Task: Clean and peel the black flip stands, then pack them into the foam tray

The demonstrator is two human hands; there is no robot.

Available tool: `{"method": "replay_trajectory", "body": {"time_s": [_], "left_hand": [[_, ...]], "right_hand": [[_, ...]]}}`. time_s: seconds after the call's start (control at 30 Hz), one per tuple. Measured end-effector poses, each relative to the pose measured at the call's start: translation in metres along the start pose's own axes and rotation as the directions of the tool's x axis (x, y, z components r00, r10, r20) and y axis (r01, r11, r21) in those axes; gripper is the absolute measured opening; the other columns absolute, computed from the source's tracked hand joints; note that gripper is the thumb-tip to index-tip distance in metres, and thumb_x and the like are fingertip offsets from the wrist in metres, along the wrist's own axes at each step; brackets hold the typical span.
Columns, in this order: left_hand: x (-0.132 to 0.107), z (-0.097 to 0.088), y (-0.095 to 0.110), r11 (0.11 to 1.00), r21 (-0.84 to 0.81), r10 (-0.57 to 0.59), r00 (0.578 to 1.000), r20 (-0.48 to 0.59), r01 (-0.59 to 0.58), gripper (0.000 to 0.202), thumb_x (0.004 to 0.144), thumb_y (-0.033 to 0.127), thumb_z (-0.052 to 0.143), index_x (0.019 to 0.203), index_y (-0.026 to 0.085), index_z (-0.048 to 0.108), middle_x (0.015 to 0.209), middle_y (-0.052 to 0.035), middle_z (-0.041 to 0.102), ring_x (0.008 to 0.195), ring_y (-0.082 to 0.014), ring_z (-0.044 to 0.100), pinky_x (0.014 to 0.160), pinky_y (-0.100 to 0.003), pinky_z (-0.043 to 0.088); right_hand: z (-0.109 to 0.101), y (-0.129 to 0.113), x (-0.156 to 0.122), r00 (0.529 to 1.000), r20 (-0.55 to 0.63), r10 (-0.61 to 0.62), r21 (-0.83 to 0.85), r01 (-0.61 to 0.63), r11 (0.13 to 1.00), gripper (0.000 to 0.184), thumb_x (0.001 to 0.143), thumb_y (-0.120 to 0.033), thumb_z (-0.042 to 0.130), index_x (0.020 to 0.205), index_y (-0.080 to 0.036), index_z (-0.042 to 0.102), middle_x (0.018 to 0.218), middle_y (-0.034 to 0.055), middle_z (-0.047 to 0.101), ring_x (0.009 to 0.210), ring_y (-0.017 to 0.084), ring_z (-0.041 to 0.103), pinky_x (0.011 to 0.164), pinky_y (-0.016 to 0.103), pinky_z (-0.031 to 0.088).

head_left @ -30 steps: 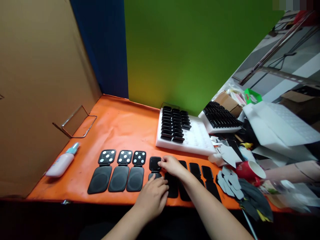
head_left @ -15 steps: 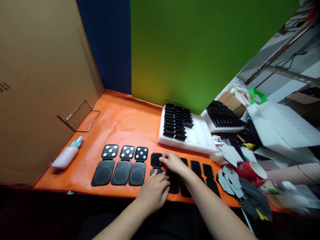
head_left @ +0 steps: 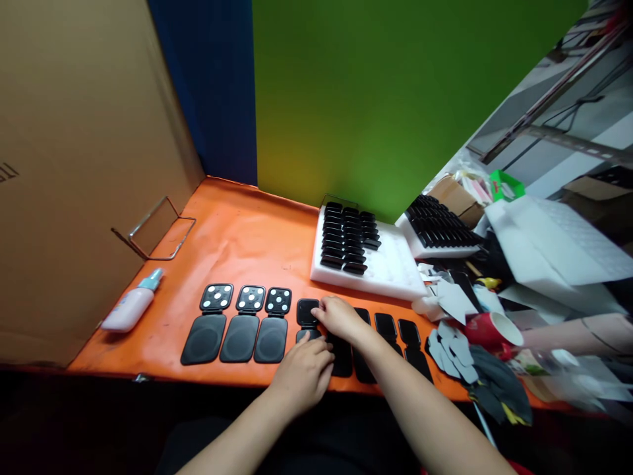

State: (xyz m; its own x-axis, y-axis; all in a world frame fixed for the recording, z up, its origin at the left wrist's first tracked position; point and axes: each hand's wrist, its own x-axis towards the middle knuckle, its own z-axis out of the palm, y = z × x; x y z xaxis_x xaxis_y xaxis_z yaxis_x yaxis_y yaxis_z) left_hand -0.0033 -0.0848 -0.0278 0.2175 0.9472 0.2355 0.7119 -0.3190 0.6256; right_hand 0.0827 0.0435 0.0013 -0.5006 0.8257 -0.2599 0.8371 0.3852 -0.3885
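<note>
A black hinged two-panel case (head_left: 307, 311) lies unfolded on the orange worktop beneath both hands. My right hand (head_left: 341, 319) has its fingertips pinched at the right edge of the upper panel. Over the lower panel, mostly covering it, my left hand (head_left: 304, 373) is curled with its thumb by the left side. To the left, several matching unfolded cases stand in a row, such as the case with white dots (head_left: 216, 297) on its upper panel. More plain black cases, one being the rightmost case (head_left: 409, 333), lie partly hidden under my right forearm.
Behind the row, a white foam tray (head_left: 395, 270) holds upright black pieces, with a second foam tray (head_left: 420, 249) beside it. A pink bottle (head_left: 129, 310) and a wire stand (head_left: 163, 231) are at left. Right are a red mug (head_left: 482, 330), grey pads (head_left: 450, 353) and dark gloves (head_left: 499, 382).
The view has shifted slightly. Both hands keep almost the same place on the case, with no clear movement of it.
</note>
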Motion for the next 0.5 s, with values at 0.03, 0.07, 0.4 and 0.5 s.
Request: {"method": "replay_trajectory", "body": {"time_s": [0.03,0.07,0.4,0.5], "left_hand": [[0.0,0.001,0.0,1.0,0.003,0.0,1.0,0.002,0.0,0.023,0.081,0.016,0.043,0.092,0.024,0.062,0.103,-0.0019,0.063,0.105,-0.02,0.053,0.1,-0.046,0.033],[0.0,0.001,0.001,1.0,0.008,0.005,1.0,0.003,-0.005,0.023,0.081,0.016,0.043,0.093,0.024,0.062,0.104,-0.002,0.063,0.104,-0.02,0.053,0.1,-0.047,0.032],[0.059,-0.043,-0.026,0.941,-0.247,-0.256,0.964,-0.071,0.231,0.028,0.081,0.034,0.046,0.105,0.024,0.057,0.112,-0.0049,0.058,0.107,-0.0222,0.051,0.095,-0.039,0.038],[0.113,-0.056,-0.071,0.824,-0.394,-0.493,0.858,-0.145,0.407,0.044,0.081,0.039,0.043,0.118,0.017,0.048,0.124,-0.0106,0.05,0.117,-0.0242,0.043,0.098,-0.041,0.034]], "right_hand": [[-0.002,-0.003,-0.001,1.0,-0.01,0.002,-0.013,-0.002,1.0,0.02,0.077,-0.035,0.054,0.069,-0.017,0.057,0.074,0.0057,0.06,0.066,0.016,0.053,0.057,0.024,0.032],[-0.004,-0.005,-0.003,1.0,-0.025,0.007,-0.024,-0.008,1.0,0.02,0.076,-0.036,0.056,0.07,-0.016,0.058,0.075,0.0066,0.061,0.068,0.017,0.054,0.058,0.025,0.032],[-0.103,0.106,-0.016,0.874,-0.422,0.24,0.053,-0.24,0.969,0.028,0.088,-0.025,0.035,0.098,-0.015,0.058,0.101,0.011,0.059,0.096,0.02,0.052,0.082,0.026,0.034],[-0.142,0.163,0.007,0.805,-0.467,0.367,0.122,-0.352,0.928,0.034,0.084,-0.023,0.039,0.111,-0.009,0.053,0.115,0.0176,0.052,0.109,0.025,0.046,0.091,0.03,0.031]]}}
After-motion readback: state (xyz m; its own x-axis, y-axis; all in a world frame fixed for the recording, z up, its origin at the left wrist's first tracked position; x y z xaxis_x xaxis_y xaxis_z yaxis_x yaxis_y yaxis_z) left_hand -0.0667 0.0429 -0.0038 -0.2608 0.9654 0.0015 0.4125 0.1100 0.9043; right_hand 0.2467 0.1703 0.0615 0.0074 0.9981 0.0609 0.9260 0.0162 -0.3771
